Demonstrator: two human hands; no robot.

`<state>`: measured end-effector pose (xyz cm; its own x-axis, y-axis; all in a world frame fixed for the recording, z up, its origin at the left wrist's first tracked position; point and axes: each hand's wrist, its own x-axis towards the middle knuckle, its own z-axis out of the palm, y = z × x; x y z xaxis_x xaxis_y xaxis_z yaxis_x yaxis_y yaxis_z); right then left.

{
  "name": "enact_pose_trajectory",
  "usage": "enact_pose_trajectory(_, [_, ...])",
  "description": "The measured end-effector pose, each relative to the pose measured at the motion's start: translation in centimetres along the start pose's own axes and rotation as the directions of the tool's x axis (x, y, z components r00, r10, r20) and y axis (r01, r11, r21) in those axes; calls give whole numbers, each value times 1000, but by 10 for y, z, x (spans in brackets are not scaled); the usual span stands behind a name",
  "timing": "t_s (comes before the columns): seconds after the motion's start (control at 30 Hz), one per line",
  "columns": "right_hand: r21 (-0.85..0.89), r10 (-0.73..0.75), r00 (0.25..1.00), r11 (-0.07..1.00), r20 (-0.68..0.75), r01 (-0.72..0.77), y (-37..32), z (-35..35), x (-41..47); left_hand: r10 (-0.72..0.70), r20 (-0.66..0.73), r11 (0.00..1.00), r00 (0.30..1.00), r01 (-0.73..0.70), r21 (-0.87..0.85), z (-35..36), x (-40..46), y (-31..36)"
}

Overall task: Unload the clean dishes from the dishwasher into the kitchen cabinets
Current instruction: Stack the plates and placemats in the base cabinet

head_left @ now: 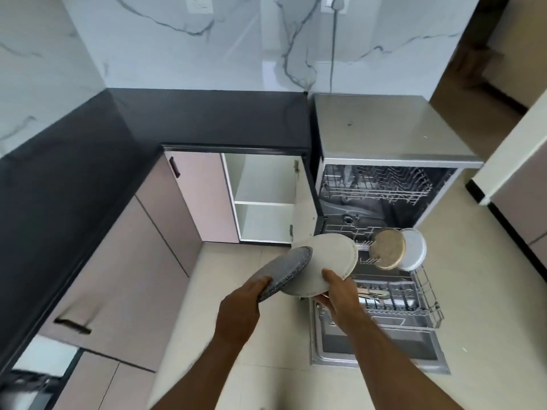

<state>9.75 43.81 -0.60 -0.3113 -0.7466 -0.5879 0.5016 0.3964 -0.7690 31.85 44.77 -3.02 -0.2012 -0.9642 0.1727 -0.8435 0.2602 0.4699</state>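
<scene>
Left grip (241, 306): grasping grey plate (284, 272) by its near rim.
Right grip (340, 294): grasping white plate (325, 260), overlapping the grey one's edge.
Room: hovering over floor (236, 321), between open cabinet (263, 196) and dishwasher rack (426, 294).
Rack: holding two more plates (398, 248) upright.

You hold a speckled grey plate (285, 272) tilted against a bigger white plate (324, 263), while a brown plate (388, 248) and a white plate (414, 247) stand on edge in the open dishwasher's lower rack (426, 294).
</scene>
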Motion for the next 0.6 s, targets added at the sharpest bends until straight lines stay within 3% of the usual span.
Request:
enact_pose_trajectory(0.33, [83,28,986,996,163,-42,-5,42,-11,-138,67,984,988,129,123,-50,-14,-27])
enact_pose_trajectory(0.6, [169,28,974,983,226,-67,-19,105,12,-47,139,978,989,18,206,-69,37,-69])
